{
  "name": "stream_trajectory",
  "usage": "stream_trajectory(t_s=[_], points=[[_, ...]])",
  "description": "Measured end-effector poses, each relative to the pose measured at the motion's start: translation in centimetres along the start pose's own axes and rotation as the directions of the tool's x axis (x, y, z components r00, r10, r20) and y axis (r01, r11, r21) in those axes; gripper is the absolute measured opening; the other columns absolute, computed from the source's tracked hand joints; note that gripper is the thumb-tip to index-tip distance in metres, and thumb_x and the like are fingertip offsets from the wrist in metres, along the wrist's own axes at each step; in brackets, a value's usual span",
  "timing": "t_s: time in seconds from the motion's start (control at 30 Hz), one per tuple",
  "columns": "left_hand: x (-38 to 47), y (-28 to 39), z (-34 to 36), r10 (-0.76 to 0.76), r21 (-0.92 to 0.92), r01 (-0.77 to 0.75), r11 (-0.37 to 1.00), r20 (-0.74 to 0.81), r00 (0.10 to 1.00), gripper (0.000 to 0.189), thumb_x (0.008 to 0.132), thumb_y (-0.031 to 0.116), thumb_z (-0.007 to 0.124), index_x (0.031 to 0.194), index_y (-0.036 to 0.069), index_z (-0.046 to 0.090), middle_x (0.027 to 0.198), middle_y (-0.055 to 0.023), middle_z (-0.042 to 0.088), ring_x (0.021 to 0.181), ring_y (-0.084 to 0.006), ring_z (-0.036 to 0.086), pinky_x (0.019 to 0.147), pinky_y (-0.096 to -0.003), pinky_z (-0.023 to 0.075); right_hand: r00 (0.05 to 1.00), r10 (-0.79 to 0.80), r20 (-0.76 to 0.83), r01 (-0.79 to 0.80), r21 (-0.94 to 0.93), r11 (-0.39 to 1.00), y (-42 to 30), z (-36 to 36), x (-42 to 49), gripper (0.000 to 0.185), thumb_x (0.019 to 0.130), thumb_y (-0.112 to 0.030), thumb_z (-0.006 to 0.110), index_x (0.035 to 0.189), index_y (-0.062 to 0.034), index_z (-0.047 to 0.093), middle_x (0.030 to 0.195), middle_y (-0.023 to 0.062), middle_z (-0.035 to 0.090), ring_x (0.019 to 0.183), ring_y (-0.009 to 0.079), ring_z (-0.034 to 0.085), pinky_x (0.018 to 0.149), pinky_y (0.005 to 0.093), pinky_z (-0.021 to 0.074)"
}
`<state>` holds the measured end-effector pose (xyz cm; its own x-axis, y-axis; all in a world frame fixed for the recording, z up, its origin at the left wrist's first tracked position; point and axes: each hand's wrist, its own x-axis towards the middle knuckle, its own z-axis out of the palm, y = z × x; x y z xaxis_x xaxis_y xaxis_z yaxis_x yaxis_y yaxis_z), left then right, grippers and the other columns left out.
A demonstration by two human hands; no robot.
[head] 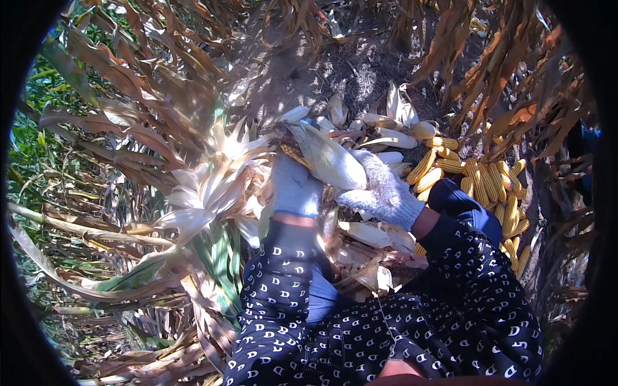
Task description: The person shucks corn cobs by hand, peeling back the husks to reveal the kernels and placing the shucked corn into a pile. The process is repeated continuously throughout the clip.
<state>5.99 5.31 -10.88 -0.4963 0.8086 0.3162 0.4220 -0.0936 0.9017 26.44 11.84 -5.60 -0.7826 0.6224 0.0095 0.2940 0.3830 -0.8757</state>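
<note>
My left hand (297,186), in a pale knit glove, is under the upper left part of a corn ear in pale husk (330,157) and supports it. Its fingers are mostly hidden behind the ear. A strip of bare yellow kernels (295,155) shows along the left side; I cannot tell whether it belongs to the same ear. On the lower right end of the husk, my right hand (388,193), gloved likewise, has its thumb below and fingers above. Both hands are in front of my lap, over loose husks (372,263).
Husked yellow ears (483,181) are piled at the right beside my knee (466,210). Several ears in husk (396,137) lie beyond my hands on bare soil (289,72). Stripped husks (212,183) heap up on the left. Dry corn stalks (140,91) close in on both sides.
</note>
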Motion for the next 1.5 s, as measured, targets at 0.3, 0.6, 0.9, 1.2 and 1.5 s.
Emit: stream_trajectory(t_s=[0.3, 0.6, 0.9, 1.2, 1.5], points=[[0.3, 0.6, 1.7, -0.342, -0.5, 0.197, 0.843, -0.218, 0.914, 0.036, 0.101, 0.023, 0.055, 0.13, 0.001, 0.057, 0.125, -0.0142, 0.065, 0.112, -0.0248, 0.063, 0.102, -0.0363, 0.0487, 0.987, -0.026, -0.161, 0.085, 0.367, 0.927, -0.2, 3.5, 1.0, 0.081, 0.089, -0.032, 0.077, 0.15, 0.0022, 0.035, 0.14, 0.02, 0.054, 0.13, 0.0268, 0.053, 0.11, 0.0396, 0.0431], [1.3, 6.9, 2.8, -0.512, -0.908, 0.284, 0.309, 0.093, 0.854, 0.05, 0.108, 0.038, 0.045, 0.134, -0.003, 0.055, 0.12, -0.0171, 0.064, 0.109, -0.0304, 0.063, 0.098, -0.0469, 0.0521, 0.958, 0.267, 0.107, -0.12, 0.992, 0.032, 0.0, 1.9, 1.4, 0.042, 0.106, -0.039, 0.055, 0.132, -0.0057, 0.053, 0.115, 0.0066, 0.066, 0.101, 0.0183, 0.067, 0.087, 0.0363, 0.0594], [-0.1, 11.1, 4.2, -0.314, -0.931, 0.336, 0.141, 0.28, 0.907, 0.056, 0.102, 0.049, 0.055, 0.127, -0.001, 0.056, 0.116, -0.0263, 0.062, 0.1, -0.0363, 0.065, 0.088, -0.0464, 0.0555, 0.953, 0.276, -0.126, 0.009, 0.921, 0.39, 0.0, 1.4, 1.5, 0.03, 0.099, -0.019, 0.063, 0.123, -0.0013, 0.06, 0.109, 0.0069, 0.066, 0.096, 0.0135, 0.066, 0.081, 0.0286, 0.0553], [-2.9, 10.6, 3.8, -0.374, -0.883, 0.44, 0.162, 0.358, 0.856, 0.037, 0.103, 0.033, 0.06, 0.126, 0.004, 0.059, 0.116, -0.0135, 0.063, 0.103, -0.0273, 0.064, 0.088, -0.0427, 0.0557, 0.832, 0.547, -0.097, 0.183, 0.977, -0.105, 4.0, -2.4, 4.9, 0.025, 0.105, -0.027, 0.055, 0.122, -0.0082, 0.055, 0.107, 0.0076, 0.064, 0.09, 0.0198, 0.068, 0.078, 0.0358, 0.0616], [-3.2, 9.5, 1.9, -0.463, -0.654, 0.516, 0.554, 0.273, 0.843, 0.028, 0.101, 0.029, 0.066, 0.114, 0.004, 0.068, 0.098, -0.0035, 0.067, 0.089, -0.0145, 0.063, 0.082, -0.0289, 0.0517, 0.724, 0.631, -0.278, 0.213, 0.961, 0.179, 5.6, -4.6, 5.3, 0.035, 0.096, -0.026, 0.068, 0.123, -0.0078, 0.055, 0.108, 0.0088, 0.063, 0.092, 0.0204, 0.067, 0.077, 0.0385, 0.0623]])
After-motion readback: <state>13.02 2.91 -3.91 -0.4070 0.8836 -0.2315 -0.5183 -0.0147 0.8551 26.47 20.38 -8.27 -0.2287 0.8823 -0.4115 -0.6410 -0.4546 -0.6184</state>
